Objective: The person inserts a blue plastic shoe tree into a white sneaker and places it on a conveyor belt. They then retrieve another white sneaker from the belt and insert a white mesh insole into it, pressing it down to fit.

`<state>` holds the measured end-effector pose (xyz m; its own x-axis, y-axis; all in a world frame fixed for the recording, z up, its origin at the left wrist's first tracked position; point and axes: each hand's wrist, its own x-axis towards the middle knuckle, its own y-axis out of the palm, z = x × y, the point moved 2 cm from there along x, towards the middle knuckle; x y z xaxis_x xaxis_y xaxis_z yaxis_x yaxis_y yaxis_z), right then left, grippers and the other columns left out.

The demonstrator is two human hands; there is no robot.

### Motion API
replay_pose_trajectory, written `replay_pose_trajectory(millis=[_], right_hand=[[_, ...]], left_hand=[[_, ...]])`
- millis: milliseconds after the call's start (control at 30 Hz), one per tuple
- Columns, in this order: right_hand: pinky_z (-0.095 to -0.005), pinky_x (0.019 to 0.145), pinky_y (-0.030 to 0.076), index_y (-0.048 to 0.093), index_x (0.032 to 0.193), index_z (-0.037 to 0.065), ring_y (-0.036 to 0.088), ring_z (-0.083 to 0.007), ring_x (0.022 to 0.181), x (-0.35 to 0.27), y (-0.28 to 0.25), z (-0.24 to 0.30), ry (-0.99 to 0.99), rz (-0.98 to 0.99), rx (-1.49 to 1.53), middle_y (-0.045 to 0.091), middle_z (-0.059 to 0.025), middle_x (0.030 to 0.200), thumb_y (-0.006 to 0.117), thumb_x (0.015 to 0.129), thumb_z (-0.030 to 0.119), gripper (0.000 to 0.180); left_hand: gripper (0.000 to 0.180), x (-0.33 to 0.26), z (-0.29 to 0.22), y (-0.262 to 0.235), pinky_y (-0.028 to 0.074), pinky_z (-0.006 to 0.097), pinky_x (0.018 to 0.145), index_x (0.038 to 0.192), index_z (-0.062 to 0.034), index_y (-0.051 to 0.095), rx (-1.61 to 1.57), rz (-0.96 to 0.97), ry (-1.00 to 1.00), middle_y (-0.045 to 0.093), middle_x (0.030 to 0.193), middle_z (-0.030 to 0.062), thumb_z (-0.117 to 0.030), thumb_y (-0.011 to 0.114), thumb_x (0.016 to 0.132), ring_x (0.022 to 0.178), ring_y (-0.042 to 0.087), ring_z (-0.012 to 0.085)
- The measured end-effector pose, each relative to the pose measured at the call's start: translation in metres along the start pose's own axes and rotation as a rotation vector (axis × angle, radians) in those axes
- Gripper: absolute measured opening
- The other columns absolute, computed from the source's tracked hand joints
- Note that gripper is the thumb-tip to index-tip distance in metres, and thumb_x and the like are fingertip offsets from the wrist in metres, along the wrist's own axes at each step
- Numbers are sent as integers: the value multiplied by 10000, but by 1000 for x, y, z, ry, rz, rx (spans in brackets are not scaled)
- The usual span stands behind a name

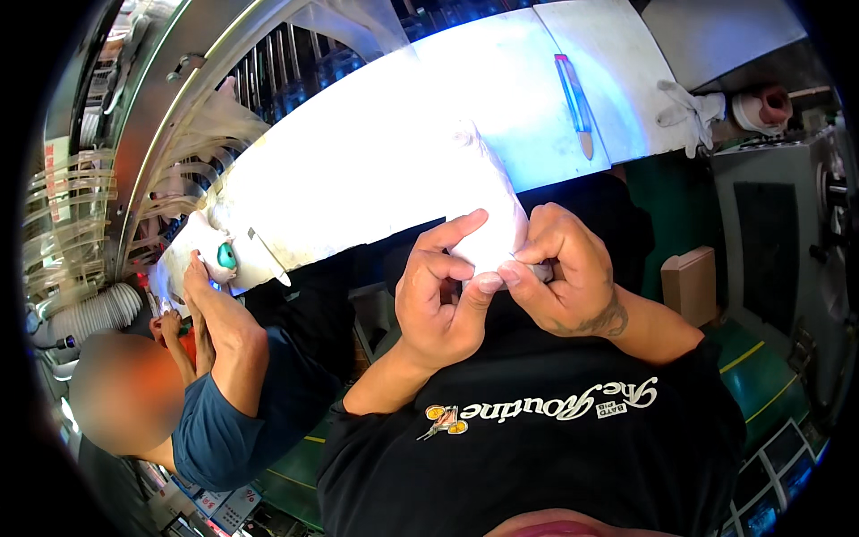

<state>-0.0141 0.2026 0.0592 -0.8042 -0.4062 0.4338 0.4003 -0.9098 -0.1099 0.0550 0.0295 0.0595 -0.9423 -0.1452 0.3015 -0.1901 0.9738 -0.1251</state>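
Observation:
A long white, faintly pink thing point(495, 192) rests over the near edge of the brightly lit white worktop, its near end raised toward me. Glare washes out its surface, so I cannot tell its kind. My left hand point(440, 300) is closed on the left of that near end, thumb and fingers pinching its edge. On the other side my right hand point(570, 273) pinches the same end, thumb and forefinger pressed together. Both thumb tips nearly meet there. A small greyish bit shows beside the right fingers, partly hidden by them.
A slim blue tool point(574, 103) with a red end lies on the worktop point(358, 152). White gloves point(691, 115) hang at its right end. To my left, a co-worker point(215, 412) handles a white thing with a green part point(226, 256). A cardboard box point(690, 285) stands at right.

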Motion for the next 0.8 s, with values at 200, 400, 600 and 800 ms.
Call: replay_pose_trajectory(millis=[200,400,600,800], right_hand=[[-289,571,432,584,943,37,525,-124,642,0,-5,4,101,40,4,561,-60,820,828,923,71,247],[-275,618,484,487,1121,39,558,-100,673,-10,-10,-11,323,-72,112,579,-48,849,902,876,213,513],[-317,800,527,581,1210,21,617,-186,906,20,-38,16,108,147,-288,623,-114,1047,923,842,275,563],[-450,1037,516,674,1329,-30,653,-356,1154,33,-33,14,-40,276,-263,698,-202,1262,691,1018,179,375]], left_hand=[[297,1,6,2,553,264,839,1024,-27,518,-10,16,54,649,1399,304,-115,800,991,1048,679,147],[418,-3,7,3,539,233,795,1081,-52,389,-182,-2,-63,641,1399,319,-55,795,979,991,654,107],[488,12,-8,6,566,255,769,1101,-45,386,-156,89,-56,642,1396,303,-30,840,922,964,667,119],[584,27,-34,-8,604,307,743,1154,-17,516,326,196,-3,636,1252,219,-108,967,793,1026,692,209]])
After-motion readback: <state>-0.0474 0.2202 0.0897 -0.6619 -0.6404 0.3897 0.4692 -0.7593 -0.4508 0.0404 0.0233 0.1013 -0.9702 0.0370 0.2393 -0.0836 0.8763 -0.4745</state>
